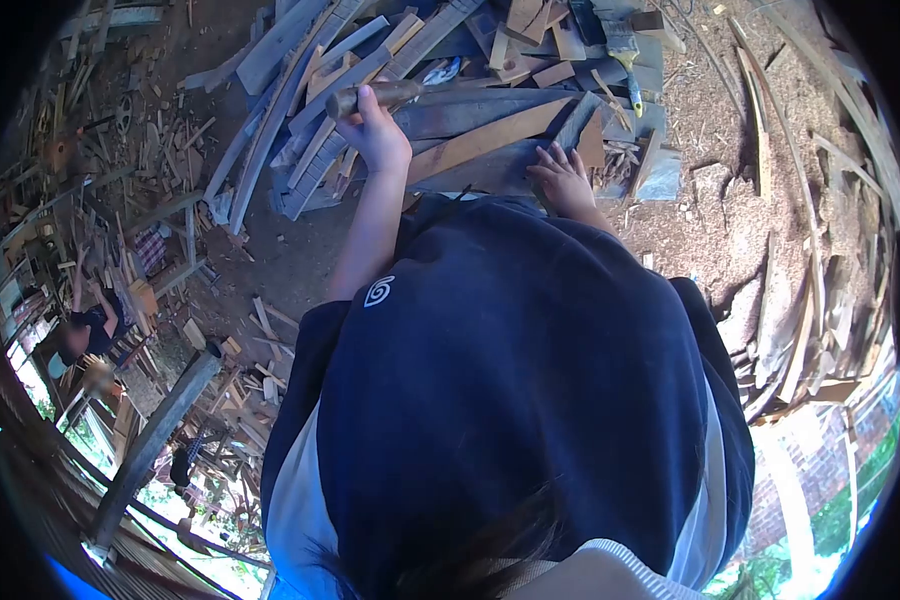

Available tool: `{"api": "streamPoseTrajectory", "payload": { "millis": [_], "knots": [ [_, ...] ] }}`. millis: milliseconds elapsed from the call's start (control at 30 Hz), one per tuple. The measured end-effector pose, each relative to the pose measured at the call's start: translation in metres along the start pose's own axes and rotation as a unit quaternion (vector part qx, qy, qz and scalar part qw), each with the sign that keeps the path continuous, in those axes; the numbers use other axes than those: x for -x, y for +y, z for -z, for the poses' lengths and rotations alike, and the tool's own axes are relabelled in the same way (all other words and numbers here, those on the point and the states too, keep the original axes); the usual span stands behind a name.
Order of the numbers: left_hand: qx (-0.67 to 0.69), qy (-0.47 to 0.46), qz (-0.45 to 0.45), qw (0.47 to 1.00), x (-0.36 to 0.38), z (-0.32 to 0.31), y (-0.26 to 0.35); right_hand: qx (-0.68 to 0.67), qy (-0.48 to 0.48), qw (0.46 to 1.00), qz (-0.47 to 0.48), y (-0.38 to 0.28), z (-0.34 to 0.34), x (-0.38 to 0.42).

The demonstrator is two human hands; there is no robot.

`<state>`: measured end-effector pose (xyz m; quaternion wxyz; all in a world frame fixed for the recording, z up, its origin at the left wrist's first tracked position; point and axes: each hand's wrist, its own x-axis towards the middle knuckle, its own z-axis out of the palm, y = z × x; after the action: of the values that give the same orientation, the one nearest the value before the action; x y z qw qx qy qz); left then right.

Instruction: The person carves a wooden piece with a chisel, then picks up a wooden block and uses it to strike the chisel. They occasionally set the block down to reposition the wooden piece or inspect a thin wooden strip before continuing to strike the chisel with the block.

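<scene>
Beyond the wearer's dark blue shirt (pixel 510 370), a heap of timber pieces (pixel 470 115) spreads across the top of the view, long strips and short offcuts lying at many angles. A grey flat surface (pixel 660 180) shows at its right edge. The left hand (pixel 378 138) is clenched around a rounded wooden piece (pixel 375 97), held level over the heap's left part; whether it is a tool's handle cannot be told. The right hand (pixel 562 180) grips nothing visible; its fingers are spread at the near edge of the timber, though contact is unclear. Just right of it lie small wood scraps (pixel 618 160). Farther back is a paintbrush (pixel 626 65), and between the strips a small blue-and-white item (pixel 441 72), too blurred to identify. Shavings (pixel 705 120) cover the ground to the right. Far left, another person (pixel 92 330) is among scattered wood, beyond a slanting post (pixel 160 440).
</scene>
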<state>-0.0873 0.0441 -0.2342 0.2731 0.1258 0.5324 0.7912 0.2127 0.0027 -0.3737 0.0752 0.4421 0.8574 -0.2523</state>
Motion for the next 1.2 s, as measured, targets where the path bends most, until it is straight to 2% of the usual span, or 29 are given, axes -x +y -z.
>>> {"api": "streamPoseTrajectory", "payload": {
  "millis": [67,100,167,200,233,267,333,400,433,467,533,567,600,667,700,833,933,1000,1067,1100,1200],
  "knots": [
    [0.018,-0.112,0.005,0.993,0.005,-0.009,0.008,-0.022,0.021,1.0,0.007,0.007,-0.005,0.002],
    [0.018,-0.117,0.005,0.993,0.01,-0.013,0.008,-0.037,0.053,0.997,0.031,0.008,-0.001,0.004],
    [-0.002,-0.13,0.091,0.987,0.024,-0.026,0.003,-0.051,0.091,0.993,0.053,0.01,0.009,0.009],
    [-0.026,-0.132,0.084,0.987,0.031,-0.034,-0.002,-0.195,0.1,0.974,-0.052,0.006,0.026,0.017],
    [-0.014,-0.172,0.062,0.983,0.039,-0.038,-0.011,-0.334,0.105,0.924,-0.152,0.005,0.036,0.022],
    [-0.001,-0.213,0.04,0.976,0.045,-0.041,-0.019,-0.336,0.112,0.923,-0.152,0.011,0.034,0.023],
    [-0.032,-0.26,0.021,0.965,0.055,-0.049,-0.034,-0.288,0.314,0.891,-0.157,0.033,0.026,0.033],
    [-0.062,-0.306,0.006,0.95,0.065,-0.06,-0.042,-0.297,0.4,0.841,-0.211,0.053,0.019,0.041],
    [-0.09,-0.317,-0.011,0.944,0.069,-0.067,-0.042,-0.314,0.401,0.817,-0.269,0.06,0.015,0.048],
    [-0.119,-0.328,-0.029,0.937,0.073,-0.073,-0.043,-0.315,0.405,0.814,-0.272,0.069,0.011,0.055],
    [-0.099,-0.337,-0.031,0.936,0.071,-0.079,-0.06,-0.237,0.439,0.798,-0.34,0.087,-0.002,0.067],
    [-0.07,-0.34,-0.028,0.937,0.07,-0.083,-0.067,-0.278,0.394,0.782,-0.395,0.094,-0.01,0.072],
    [-0.042,-0.343,-0.025,0.938,0.07,-0.088,-0.072,-0.28,0.398,0.777,-0.399,0.098,-0.016,0.076],
    [-0.061,-0.348,-0.049,0.934,0.068,-0.099,-0.083,-0.242,0.326,0.789,-0.461,0.103,-0.029,0.08],
    [-0.079,-0.345,-0.075,0.932,0.068,-0.105,-0.087,-0.241,0.306,0.803,-0.451,0.103,-0.03,0.078],
    [-0.098,-0.323,-0.109,0.935,0.074,-0.124,-0.102,-0.266,0.311,0.78,-0.473,0.098,-0.034,0.068],
    [-0.119,-0.35,-0.125,0.921,0.077,-0.124,-0.108,-0.292,0.301,0.768,-0.485,0.096,-0.024,0.07],
    [-0.098,-0.353,-0.087,0.926,0.083,-0.121,-0.114,-0.316,0.285,0.752,-0.504,0.093,-0.018,0.074],
    [-0.117,-0.355,-0.123,0.919,0.085,-0.117,-0.117,-0.258,0.303,0.755,-0.522,0.089,-0.017,0.074],
    [-0.163,-0.37,-0.17,0.899,0.083,-0.114,-0.117,-0.224,0.319,0.755,-0.527,0.084,-0.017,0.072],
    [-0.185,-0.377,-0.18,0.89,0.082,-0.111,-0.12,-0.228,0.32,0.777,-0.492,0.07,-0.016,0.063]
  ]
}}
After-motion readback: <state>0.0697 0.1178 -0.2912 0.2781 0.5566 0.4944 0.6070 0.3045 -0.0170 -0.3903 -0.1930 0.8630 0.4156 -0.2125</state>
